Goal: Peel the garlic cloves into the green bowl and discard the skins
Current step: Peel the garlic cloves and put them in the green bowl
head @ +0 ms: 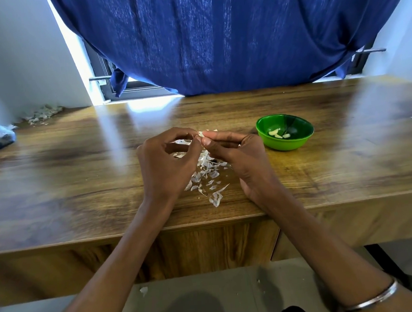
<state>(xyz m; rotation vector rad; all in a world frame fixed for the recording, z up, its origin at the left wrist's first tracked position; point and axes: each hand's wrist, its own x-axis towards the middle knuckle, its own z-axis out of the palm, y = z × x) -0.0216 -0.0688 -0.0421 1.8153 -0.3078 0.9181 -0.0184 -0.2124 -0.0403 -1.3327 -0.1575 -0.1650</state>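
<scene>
One garlic clove (201, 134), pinched between left hand (162, 162) and right hand (234, 154), sat above the wooden bench (78, 164). One green bowl (285, 132), right of the hands, held about three peeled cloves (277, 133). One scatter of skins (206, 175) lay beneath the hands; a second heap (42, 113) lay far left.

Green bowl (285, 132) stands unobstructed right of the skins (207, 174).

Both hands' fingers (197, 139) pinching a garlic clove (201, 133) above skins (207, 172), green bowl (286, 144) right
</scene>
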